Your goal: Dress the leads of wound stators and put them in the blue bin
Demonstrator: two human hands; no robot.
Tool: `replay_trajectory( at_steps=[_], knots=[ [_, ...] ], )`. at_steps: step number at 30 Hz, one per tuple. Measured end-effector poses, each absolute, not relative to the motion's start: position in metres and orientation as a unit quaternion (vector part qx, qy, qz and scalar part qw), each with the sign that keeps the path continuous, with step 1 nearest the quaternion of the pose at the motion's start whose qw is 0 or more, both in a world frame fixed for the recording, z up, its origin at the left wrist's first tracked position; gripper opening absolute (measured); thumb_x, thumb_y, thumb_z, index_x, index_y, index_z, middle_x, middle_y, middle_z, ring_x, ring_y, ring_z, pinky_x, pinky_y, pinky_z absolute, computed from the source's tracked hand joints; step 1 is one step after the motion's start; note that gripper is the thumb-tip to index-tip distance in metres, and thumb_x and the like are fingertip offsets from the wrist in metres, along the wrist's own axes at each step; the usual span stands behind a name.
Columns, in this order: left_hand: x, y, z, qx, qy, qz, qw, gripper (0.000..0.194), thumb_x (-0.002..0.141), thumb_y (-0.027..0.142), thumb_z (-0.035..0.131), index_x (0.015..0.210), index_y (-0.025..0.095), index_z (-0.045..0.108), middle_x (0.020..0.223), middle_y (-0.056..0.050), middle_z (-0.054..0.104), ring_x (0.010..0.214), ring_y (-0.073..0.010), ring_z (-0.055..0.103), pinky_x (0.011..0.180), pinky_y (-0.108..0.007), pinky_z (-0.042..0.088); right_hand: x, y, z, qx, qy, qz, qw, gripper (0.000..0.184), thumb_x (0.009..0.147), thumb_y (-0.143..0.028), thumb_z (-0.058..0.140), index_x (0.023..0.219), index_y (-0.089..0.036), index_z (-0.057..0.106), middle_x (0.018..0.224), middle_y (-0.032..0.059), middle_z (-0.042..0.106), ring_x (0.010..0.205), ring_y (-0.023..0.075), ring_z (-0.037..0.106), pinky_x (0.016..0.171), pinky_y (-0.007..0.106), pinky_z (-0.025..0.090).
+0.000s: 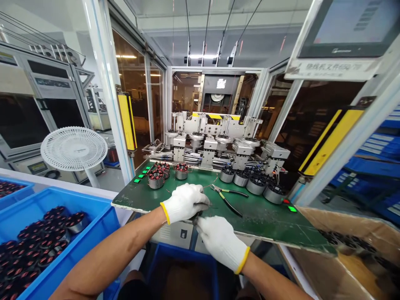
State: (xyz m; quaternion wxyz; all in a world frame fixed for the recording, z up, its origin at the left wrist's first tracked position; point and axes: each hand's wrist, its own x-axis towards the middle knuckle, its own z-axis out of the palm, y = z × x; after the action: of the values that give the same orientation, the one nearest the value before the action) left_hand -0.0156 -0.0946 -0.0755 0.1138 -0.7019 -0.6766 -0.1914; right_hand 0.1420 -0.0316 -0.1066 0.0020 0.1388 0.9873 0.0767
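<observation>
Left hand (185, 202) and right hand (220, 238), both gloved, met with fingers curled close around a dark, mostly hidden part (196, 216) at the front edge of the green table (265, 227), though which hand gripped it could not be told, while pliers (220, 192) lay just beyond.

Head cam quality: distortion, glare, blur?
All head view: wide-angle stretch, left post leaning; screen washed out, its label soft; bright streak on the left brown panel; bin under the table dim; dark thing between left hand and right hand hard to make out.
</observation>
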Motion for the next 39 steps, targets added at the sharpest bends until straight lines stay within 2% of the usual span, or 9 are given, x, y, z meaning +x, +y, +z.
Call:
replay_trajectory(
  at_steps=[3, 7, 15, 19, 23, 25, 29, 35, 39],
  knots=[
    [-0.015, -0.101, -0.067, -0.721, -0.663, -0.177, 0.094, 0.023, 0.088, 0.037, 0.055, 0.105, 0.032, 0.069, 0.092, -0.001, 0.064, 0.081, -0.0172, 0.061, 0.063, -0.027, 0.042, 0.15, -0.036, -0.09, 0.173, 0.982, 0.068, -0.035, 0.025, 0.096, -0.029, 0.041, 0.099, -0.02, 0.064, 0.082, 0.0062, 0.07, 0.069, 0.022, 0.067, 0.058, 0.028, 0.042],
    [-0.017, -0.113, -0.087, -0.727, -0.643, -0.207, 0.122, 0.032, 0.088, 0.03, 0.054, 0.119, 0.029, 0.061, 0.103, -0.004, 0.064, 0.091, -0.0197, 0.059, 0.075, -0.03, 0.044, 0.165, -0.01, -0.064, 0.179, 0.961, 0.084, -0.194, 0.038, 0.098, -0.037, 0.038, 0.13, -0.021, 0.05, 0.108, 0.0106, 0.067, 0.091, 0.0221, 0.066, 0.075, 0.03, 0.046],
    [-0.012, -0.098, -0.1, -0.687, -0.669, -0.241, 0.149, 0.022, 0.089, 0.039, 0.054, 0.091, 0.025, 0.071, 0.09, -0.003, 0.067, 0.083, -0.0185, 0.06, 0.072, -0.031, 0.042, 0.145, 0.016, -0.089, 0.124, 0.991, 0.003, -0.053, 0.03, 0.096, -0.03, 0.04, 0.088, -0.019, 0.067, 0.076, 0.0043, 0.068, 0.069, 0.0166, 0.061, 0.059, 0.024, 0.035],
    [-0.008, -0.103, -0.078, -0.665, -0.7, -0.229, 0.124, 0.02, 0.081, 0.041, 0.063, 0.092, 0.026, 0.071, 0.091, -0.003, 0.066, 0.084, -0.0192, 0.06, 0.071, -0.03, 0.044, 0.162, 0.022, -0.082, 0.135, 0.981, -0.124, -0.069, 0.027, 0.094, -0.03, 0.044, 0.091, -0.02, 0.069, 0.08, 0.0011, 0.069, 0.069, 0.0141, 0.06, 0.061, 0.022, 0.039],
    [-0.015, -0.108, -0.082, -0.571, -0.764, -0.277, 0.115, 0.079, 0.052, 0.052, 0.081, 0.124, 0.028, 0.057, 0.117, -0.008, 0.061, 0.106, -0.0316, 0.056, 0.084, -0.039, 0.046, 0.193, -0.007, -0.078, 0.303, 0.9, -0.009, -0.314, 0.044, 0.098, -0.03, 0.026, 0.123, -0.019, 0.06, 0.113, 0.0119, 0.065, 0.093, 0.0232, 0.061, 0.08, 0.034, 0.046],
    [-0.018, -0.107, -0.089, -0.558, -0.778, -0.285, 0.038, 0.084, 0.053, 0.05, 0.08, 0.13, 0.031, 0.052, 0.119, -0.007, 0.062, 0.107, -0.0318, 0.057, 0.081, -0.038, 0.048, 0.197, -0.039, -0.092, 0.178, 0.929, 0.058, -0.319, 0.05, 0.097, -0.03, 0.022, 0.137, -0.017, 0.049, 0.123, 0.0164, 0.06, 0.095, 0.0263, 0.061, 0.079, 0.038, 0.048],
    [-0.017, -0.104, -0.098, -0.531, -0.787, -0.311, -0.04, 0.074, 0.061, 0.047, 0.075, 0.13, 0.035, 0.049, 0.118, -0.003, 0.065, 0.106, -0.0302, 0.061, 0.08, -0.038, 0.049, 0.166, -0.085, -0.132, -0.039, 0.973, 0.072, -0.215, 0.053, 0.092, -0.044, 0.034, 0.143, -0.03, 0.038, 0.137, 0.0088, 0.052, 0.072, 0.0186, 0.061, 0.056, 0.028, 0.046],
    [-0.018, -0.101, -0.101, -0.529, -0.79, -0.308, -0.041, 0.068, 0.067, 0.039, 0.068, 0.132, 0.031, 0.048, 0.123, -0.006, 0.063, 0.111, -0.0319, 0.06, 0.086, -0.039, 0.049, 0.117, -0.05, -0.147, 0.283, 0.918, 0.168, -0.223, 0.051, 0.097, -0.023, 0.027, 0.148, -0.02, 0.03, 0.148, 0.0174, 0.035, 0.063, 0.0152, 0.059, 0.056, 0.029, 0.042],
    [-0.017, -0.1, -0.1, -0.508, -0.808, -0.295, -0.045, 0.072, 0.061, 0.047, 0.071, 0.129, 0.037, 0.048, 0.122, -0.001, 0.064, 0.109, -0.0306, 0.061, 0.086, -0.039, 0.05, 0.116, -0.041, -0.137, 0.36, 0.878, 0.174, -0.264, 0.043, 0.099, -0.029, 0.033, 0.14, -0.019, 0.043, 0.139, 0.0154, 0.048, 0.071, 0.0167, 0.061, 0.056, 0.028, 0.039]
  ],
)
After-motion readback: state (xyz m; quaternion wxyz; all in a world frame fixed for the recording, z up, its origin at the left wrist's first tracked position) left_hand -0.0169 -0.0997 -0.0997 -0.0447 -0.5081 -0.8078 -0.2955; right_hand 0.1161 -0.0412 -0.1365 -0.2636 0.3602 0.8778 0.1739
